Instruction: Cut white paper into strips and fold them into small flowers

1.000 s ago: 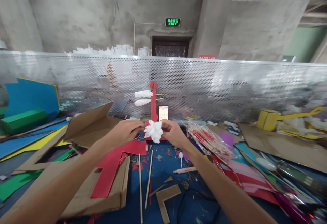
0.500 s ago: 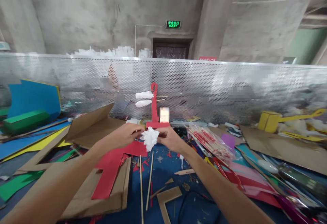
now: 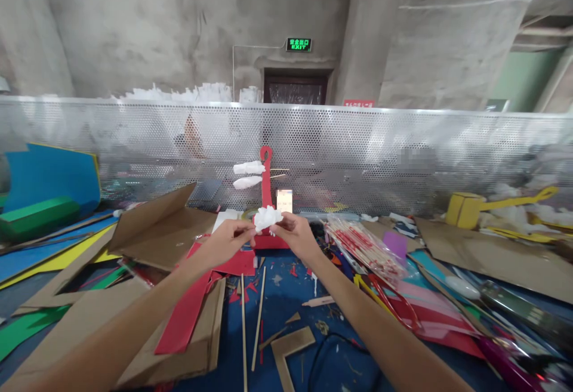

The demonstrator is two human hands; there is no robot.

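Between my hands is a crumpled white piece (image 3: 267, 218), its edges jagged. My left hand (image 3: 230, 238) pinches its left side, and my right hand (image 3: 295, 234) grips its right side. Behind it an upright red piece (image 3: 266, 186) with a curled top rises from a red base (image 3: 271, 241). Two white wrapped bundles (image 3: 248, 175) stick out from its left side, and thin sticks show on its right. A small lit screen (image 3: 285, 201) stands just right of the upright.
Cardboard (image 3: 165, 225) and red sheet pieces (image 3: 183, 320) lie at the left. Two thin sticks (image 3: 244, 326) and a cardboard corner (image 3: 293, 344) are in front. Bagged red-and-white sticks (image 3: 362, 246) lie at the right. A perforated metal panel (image 3: 349, 153) runs behind.
Both hands have lifted the white piece slightly, so it now overlaps the upright's lower part. It has turned to lie wider. The view has shifted a little.
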